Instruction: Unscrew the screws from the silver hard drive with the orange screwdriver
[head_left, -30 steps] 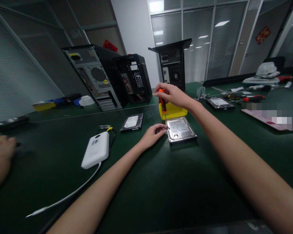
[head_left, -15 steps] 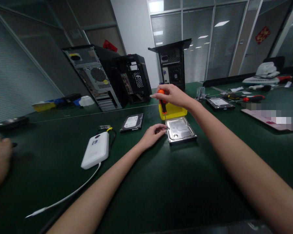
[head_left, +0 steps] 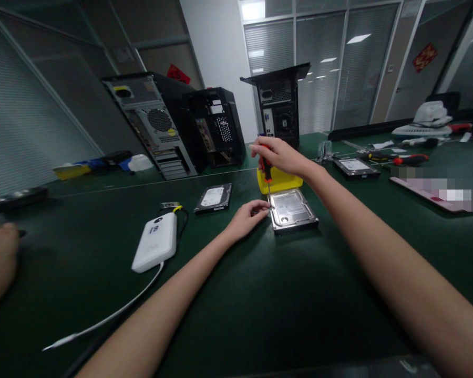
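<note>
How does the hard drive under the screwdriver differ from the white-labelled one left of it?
The silver hard drive shows shiny metal; the white-labelled hard drive looks black around its label. The screwdriver in the right hand reaches down to the silver hard drive, the left hand at its edge; the white-labelled hard drive lies apart from both hands. Both lie flat on the green table.

Upright screwdriver (head_left: 268, 176) at silver hard drive (head_left: 293, 208)
</note>
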The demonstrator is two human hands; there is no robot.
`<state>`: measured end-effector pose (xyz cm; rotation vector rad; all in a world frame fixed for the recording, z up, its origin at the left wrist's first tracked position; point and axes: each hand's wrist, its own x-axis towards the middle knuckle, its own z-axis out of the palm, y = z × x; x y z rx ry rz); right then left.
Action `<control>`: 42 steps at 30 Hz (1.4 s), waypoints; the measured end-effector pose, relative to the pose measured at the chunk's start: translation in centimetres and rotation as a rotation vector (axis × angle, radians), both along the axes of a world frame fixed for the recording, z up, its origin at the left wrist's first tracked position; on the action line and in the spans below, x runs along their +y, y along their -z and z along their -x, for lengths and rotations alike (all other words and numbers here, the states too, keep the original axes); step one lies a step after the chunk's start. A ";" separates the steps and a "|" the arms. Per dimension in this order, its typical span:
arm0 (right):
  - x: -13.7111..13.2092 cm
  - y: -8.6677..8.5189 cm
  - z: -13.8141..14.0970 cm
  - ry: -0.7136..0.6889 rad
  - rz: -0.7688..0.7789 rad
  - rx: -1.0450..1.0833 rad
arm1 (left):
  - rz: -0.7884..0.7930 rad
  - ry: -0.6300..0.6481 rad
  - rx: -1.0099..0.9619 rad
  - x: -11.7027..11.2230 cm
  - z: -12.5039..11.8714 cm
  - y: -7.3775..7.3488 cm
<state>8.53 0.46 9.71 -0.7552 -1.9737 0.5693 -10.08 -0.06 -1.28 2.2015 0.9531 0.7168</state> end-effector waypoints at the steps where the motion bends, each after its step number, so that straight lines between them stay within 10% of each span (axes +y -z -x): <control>1: -0.1 0.0 0.0 -0.008 0.014 0.006 | -0.001 0.000 0.001 0.0 0.0 0.0; 42: -0.6 -0.2 0.2 0.053 -0.053 -0.038 | -0.006 -0.001 0.014 0.0 0.1 0.0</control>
